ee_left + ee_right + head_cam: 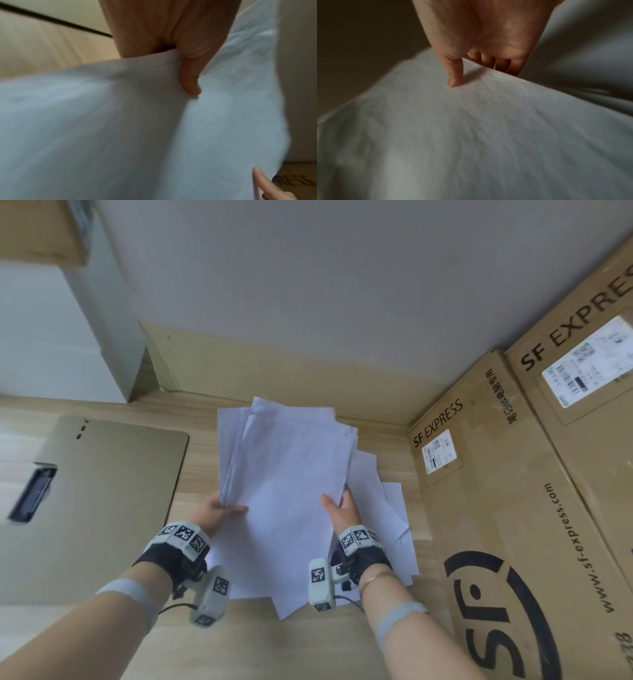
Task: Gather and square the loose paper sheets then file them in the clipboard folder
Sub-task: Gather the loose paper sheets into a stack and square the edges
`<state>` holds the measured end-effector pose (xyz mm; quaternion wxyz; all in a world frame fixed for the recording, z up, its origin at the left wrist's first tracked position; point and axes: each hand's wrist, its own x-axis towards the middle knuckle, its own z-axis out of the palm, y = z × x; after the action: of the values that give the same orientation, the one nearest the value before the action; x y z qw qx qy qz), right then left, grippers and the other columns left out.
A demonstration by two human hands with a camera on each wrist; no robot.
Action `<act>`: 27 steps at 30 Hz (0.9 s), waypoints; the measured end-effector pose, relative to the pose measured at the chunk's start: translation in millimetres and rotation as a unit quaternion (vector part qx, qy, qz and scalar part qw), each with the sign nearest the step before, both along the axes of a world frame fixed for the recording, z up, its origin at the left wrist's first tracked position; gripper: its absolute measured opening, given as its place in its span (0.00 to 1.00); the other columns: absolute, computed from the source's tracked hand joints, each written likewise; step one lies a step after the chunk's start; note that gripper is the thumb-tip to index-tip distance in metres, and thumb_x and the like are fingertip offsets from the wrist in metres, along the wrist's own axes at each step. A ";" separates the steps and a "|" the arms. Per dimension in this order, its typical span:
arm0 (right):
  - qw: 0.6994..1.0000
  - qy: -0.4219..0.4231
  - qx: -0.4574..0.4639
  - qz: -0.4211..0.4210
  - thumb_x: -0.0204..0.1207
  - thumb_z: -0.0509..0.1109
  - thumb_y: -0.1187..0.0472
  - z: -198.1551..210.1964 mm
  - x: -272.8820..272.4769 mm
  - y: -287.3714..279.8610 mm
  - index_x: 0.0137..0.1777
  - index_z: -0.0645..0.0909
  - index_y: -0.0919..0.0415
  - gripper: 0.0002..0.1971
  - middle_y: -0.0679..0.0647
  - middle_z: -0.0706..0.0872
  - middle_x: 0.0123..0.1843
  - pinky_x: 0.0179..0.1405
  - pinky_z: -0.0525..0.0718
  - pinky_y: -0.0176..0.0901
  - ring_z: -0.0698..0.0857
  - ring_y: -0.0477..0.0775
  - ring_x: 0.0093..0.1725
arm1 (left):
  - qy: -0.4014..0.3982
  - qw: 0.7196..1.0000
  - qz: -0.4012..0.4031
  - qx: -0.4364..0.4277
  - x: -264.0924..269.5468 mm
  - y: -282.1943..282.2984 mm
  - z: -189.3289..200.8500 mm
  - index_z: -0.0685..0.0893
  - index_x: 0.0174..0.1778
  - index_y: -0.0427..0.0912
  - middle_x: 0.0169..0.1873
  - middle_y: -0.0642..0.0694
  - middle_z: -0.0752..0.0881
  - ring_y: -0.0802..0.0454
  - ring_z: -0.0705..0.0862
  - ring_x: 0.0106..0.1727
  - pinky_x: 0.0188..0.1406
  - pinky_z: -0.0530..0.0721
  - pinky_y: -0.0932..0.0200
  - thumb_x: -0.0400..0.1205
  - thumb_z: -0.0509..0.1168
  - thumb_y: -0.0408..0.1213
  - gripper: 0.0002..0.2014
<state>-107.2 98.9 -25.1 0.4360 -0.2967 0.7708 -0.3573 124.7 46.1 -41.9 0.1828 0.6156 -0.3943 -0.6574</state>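
Observation:
A fanned bundle of white paper sheets (291,460) is lifted above the wooden table, its edges uneven. My left hand (219,510) pinches the bundle's left edge, thumb on top (190,83) and fingers hidden beneath the paper (120,121). My right hand (340,505) pinches the right edge, thumb pressed on the top sheet (455,75) and fingers curled under the paper (471,135). More loose sheets (394,529) lie flat on the table under and to the right of the bundle. The tan clipboard folder (113,501) lies flat at the left, a dark clip (30,494) at its left edge.
Large SF Express cardboard boxes (534,508) stand close on the right, against the loose sheets. A grey wall runs behind the table. A grey-white cabinet (68,330) and another cardboard box (41,231) are at the upper left. Bare wooden tabletop (274,645) shows near me.

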 end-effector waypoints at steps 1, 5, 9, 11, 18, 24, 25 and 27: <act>1.000 0.008 -0.029 0.002 0.78 0.66 0.67 13.1 -5.7 -2.5 0.71 0.71 0.67 0.22 0.60 0.82 0.66 0.54 0.79 0.28 0.80 0.51 0.60 | 0.026 0.999 0.002 -0.025 -1.7 -3.8 8.6 0.83 0.47 0.37 0.36 0.42 0.87 0.40 0.83 0.47 0.60 0.81 0.40 0.75 0.69 0.24 0.08; 0.991 0.021 -0.130 -0.020 0.78 0.66 0.68 66.2 -17.1 -12.9 0.50 0.79 0.69 0.05 0.70 0.83 0.44 0.48 0.76 0.38 0.79 0.50 0.45 | 0.080 0.987 0.034 -0.133 -12.9 -20.9 49.3 0.83 0.40 0.45 0.21 0.64 0.89 0.62 0.88 0.32 0.37 0.86 0.67 0.74 0.69 0.22 0.11; 0.976 -0.030 -0.213 -0.030 0.78 0.67 0.69 92.1 -16.9 -19.8 0.48 0.80 0.53 0.09 0.43 0.87 0.43 0.52 0.82 0.32 0.86 0.33 0.41 | 0.132 0.968 0.088 -0.195 -21.7 -29.0 92.6 0.84 0.41 0.49 0.30 0.57 0.91 0.60 0.88 0.36 0.37 0.87 0.72 0.73 0.72 0.25 0.12; 0.972 -0.037 -0.230 -0.034 0.75 0.69 0.70 97.5 -18.5 -23.6 0.43 0.81 0.52 0.10 0.38 0.89 0.39 0.50 0.83 0.32 0.86 0.30 0.39 | 0.165 0.954 0.116 -0.220 -23.4 -31.0 112.9 0.84 0.45 0.49 0.42 0.50 0.89 0.53 0.87 0.45 0.46 0.86 0.63 0.69 0.76 0.32 0.12; 0.967 -0.038 -0.252 -0.031 0.60 0.80 0.65 108.6 -12.3 -24.7 0.38 0.81 0.50 0.13 0.37 0.89 0.29 0.39 0.82 0.23 0.85 0.25 0.33 | 0.180 0.912 0.137 -0.343 -35.9 -36.1 167.1 0.82 0.39 0.59 0.44 0.51 0.84 0.50 0.81 0.49 0.50 0.76 0.55 0.65 0.67 0.56 0.11; 0.954 -0.031 -0.297 0.000 0.44 0.82 0.40 119.4 -8.4 -22.6 0.42 0.84 0.48 0.25 0.38 0.91 0.39 0.51 0.85 0.33 0.88 0.36 0.45 | 0.161 0.899 0.191 -0.359 -53.2 -49.1 172.5 0.74 0.37 0.57 0.33 0.55 0.77 0.60 0.73 0.34 0.36 0.72 0.72 0.76 0.63 0.30 0.13; 0.952 -0.020 -0.306 0.006 0.45 0.82 0.37 120.8 -7.3 -22.5 0.45 0.84 0.44 0.27 0.42 0.90 0.46 0.60 0.84 0.43 0.87 0.46 0.53 | 0.160 0.898 0.197 -0.360 -54.2 -50.4 171.5 0.73 0.39 0.59 0.33 0.55 0.76 0.61 0.71 0.33 0.32 0.71 0.76 0.75 0.59 0.27 0.16; 0.947 -0.006 -0.322 0.018 0.47 0.80 0.33 125.0 -3.5 -20.8 0.46 0.84 0.38 0.25 0.45 0.88 0.53 0.70 0.77 0.63 0.83 0.61 0.63 | 0.155 0.898 0.187 -0.368 -53.7 -50.9 168.6 0.72 0.43 0.62 0.36 0.55 0.75 0.61 0.71 0.35 0.31 0.71 0.80 0.75 0.58 0.26 0.20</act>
<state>-110.7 78.1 100.0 0.3284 -0.4331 0.6066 -0.5802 71.1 -4.8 126.7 0.5744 0.4571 -0.4522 -0.5066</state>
